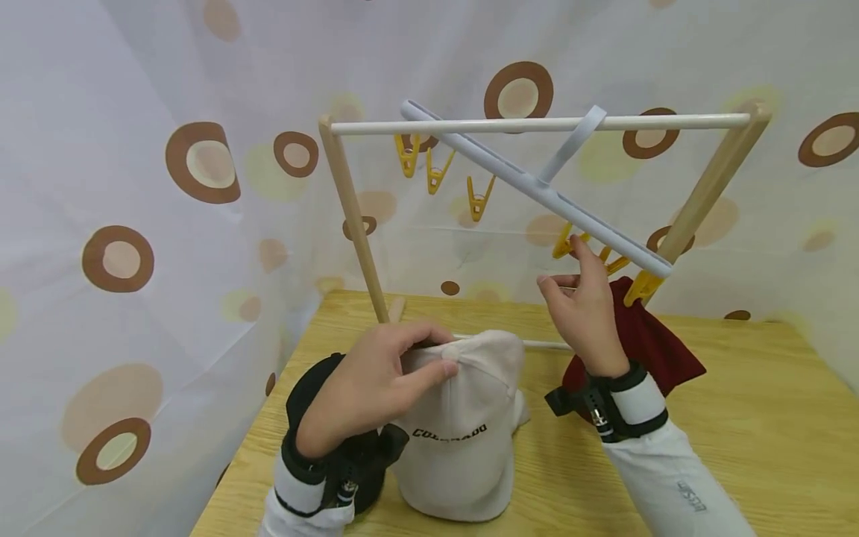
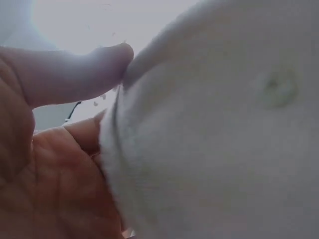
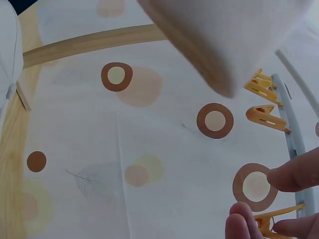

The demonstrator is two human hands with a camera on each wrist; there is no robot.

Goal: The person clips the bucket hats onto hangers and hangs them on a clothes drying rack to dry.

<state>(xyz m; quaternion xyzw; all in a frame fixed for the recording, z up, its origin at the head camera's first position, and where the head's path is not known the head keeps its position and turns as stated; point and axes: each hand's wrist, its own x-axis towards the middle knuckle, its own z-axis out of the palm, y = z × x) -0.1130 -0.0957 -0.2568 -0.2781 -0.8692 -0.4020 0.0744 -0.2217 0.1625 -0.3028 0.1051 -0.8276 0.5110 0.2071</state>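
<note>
A cream baseball cap (image 1: 463,470) with dark COLORADO lettering stands in front of me. My left hand (image 1: 385,384) pinches its upper edge between thumb and fingers; its pale fabric (image 2: 209,139) fills most of the left wrist view. My right hand (image 1: 590,317) is raised beneath the light-blue clip hanger (image 1: 520,179), fingers at a yellow clip (image 1: 561,247). In the right wrist view its fingers (image 3: 299,172) lie around that clip, apart from one another. A dark red cloth item (image 1: 661,358) hangs from the hanger's low right end by another clip (image 1: 643,289).
The hanger hooks tilted over the white bar (image 1: 436,127) of a wooden-legged rack (image 1: 359,231). Several more yellow clips (image 1: 478,203) hang along it. A black cap (image 1: 315,388) lies partly under my left arm on the wooden table (image 1: 758,418). Behind is a patterned curtain (image 1: 403,45).
</note>
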